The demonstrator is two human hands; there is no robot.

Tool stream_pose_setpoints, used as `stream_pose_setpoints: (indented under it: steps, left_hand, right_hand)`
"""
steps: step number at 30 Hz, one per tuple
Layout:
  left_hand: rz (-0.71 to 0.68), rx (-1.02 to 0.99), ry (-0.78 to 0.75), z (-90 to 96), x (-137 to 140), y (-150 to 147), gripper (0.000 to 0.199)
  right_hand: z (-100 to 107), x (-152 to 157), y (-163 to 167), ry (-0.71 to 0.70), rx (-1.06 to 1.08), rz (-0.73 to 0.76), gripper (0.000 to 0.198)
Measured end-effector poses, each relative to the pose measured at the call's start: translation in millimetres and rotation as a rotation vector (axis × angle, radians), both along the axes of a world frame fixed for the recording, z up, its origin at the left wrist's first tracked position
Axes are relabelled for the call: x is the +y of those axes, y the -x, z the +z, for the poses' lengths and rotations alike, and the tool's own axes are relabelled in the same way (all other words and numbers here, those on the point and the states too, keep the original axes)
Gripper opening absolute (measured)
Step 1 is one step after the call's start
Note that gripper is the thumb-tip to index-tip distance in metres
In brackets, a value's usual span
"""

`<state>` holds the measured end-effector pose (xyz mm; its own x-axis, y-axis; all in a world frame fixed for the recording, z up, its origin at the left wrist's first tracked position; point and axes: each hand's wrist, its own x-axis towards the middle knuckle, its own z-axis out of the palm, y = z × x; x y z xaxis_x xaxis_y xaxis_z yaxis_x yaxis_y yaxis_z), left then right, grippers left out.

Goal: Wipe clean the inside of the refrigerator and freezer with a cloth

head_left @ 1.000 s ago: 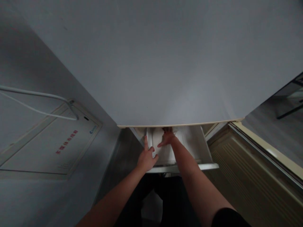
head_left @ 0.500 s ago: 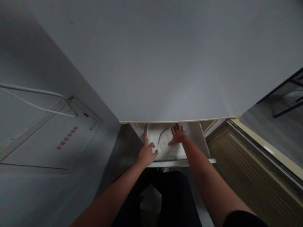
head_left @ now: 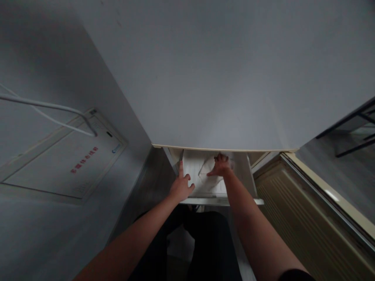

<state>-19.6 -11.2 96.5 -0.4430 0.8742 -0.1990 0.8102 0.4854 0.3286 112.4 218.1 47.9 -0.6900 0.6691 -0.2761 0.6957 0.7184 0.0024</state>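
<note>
A pale drawer [head_left: 245,181] is pulled out below a large white panel. Inside it lies a crumpled white cloth [head_left: 205,170], thin and soft-looking, partly covered by my right hand [head_left: 221,166]. The fingers of that hand bend down over the cloth, with the thumb stretched out to the left on its near side. My left hand [head_left: 181,187] is at the drawer's left side, with the index finger pointing along the side wall and the thumb apart. Nothing shows in the left hand.
An open door [head_left: 295,203] with a ribbed inner face stands to the right. A wall box cover [head_left: 84,164] with red lettering is on the left wall, and a white cable [head_left: 49,105] hangs before it. Dark metal legs [head_left: 356,146] stand at the far right.
My right hand's fingers have gone from spread to curled over the cloth, which has bunched and shifted slightly right. The left hand stays at the drawer's side. The view has tilted slightly.
</note>
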Motion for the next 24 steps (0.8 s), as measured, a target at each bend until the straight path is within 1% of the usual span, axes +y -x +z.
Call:
stream_pose_setpoints:
  steps: [2, 5, 7, 9, 11, 12, 16, 20, 22, 24]
  left_hand:
    - [0.005, -0.005, -0.005, -1.5, 0, 0, 0.025]
    - [0.006, -0.013, -0.02, -4.4, 0, 1, 0.039]
    - [0.007, -0.017, -0.027, -6.2, 0, 2, 0.048]
    - [0.008, -0.023, -0.033, -7.0, 0, 2, 0.051]
    - [0.007, -0.024, -0.036, -6.6, 0, 2, 0.053]
    - [0.005, -0.021, -0.034, -5.9, 0, 2, 0.053]
    - [0.014, -0.013, -0.007, -2.3, 0, 0, 0.053]
    - [0.014, -0.029, -0.01, -0.2, 0, 0, 0.052]
    - [0.011, -0.026, -0.003, 0.3, 0, -1, 0.052]
    - [0.008, -0.017, -0.005, 0.4, 0, -1, 0.052]
  right_hand:
    - [2, -17, 32, 0.015, 0.018, 0.084, 0.113]
    - [-1, -48, 75, 0.043, 0.107, 0.15, 0.089]
    - [-6, -66, 92, 0.084, 0.122, 0.159, 0.078]
    - [-10, -76, 98, 0.146, 0.093, 0.134, 0.074]
    - [-13, -77, 94, 0.206, 0.08, 0.053, 0.075]
    - [-14, -75, 89, 0.22, 0.087, -0.024, 0.076]
    - [-19, -57, 56, 0.183, 0.156, -0.4, 0.074]
    - [-37, -32, 12, 0.207, 0.22, -0.71, 0.08]
    - [-45, -22, -8, 0.174, 0.25, -0.813, 0.085]
    - [-47, -16, -20, 0.162, 0.243, -0.841, 0.089]
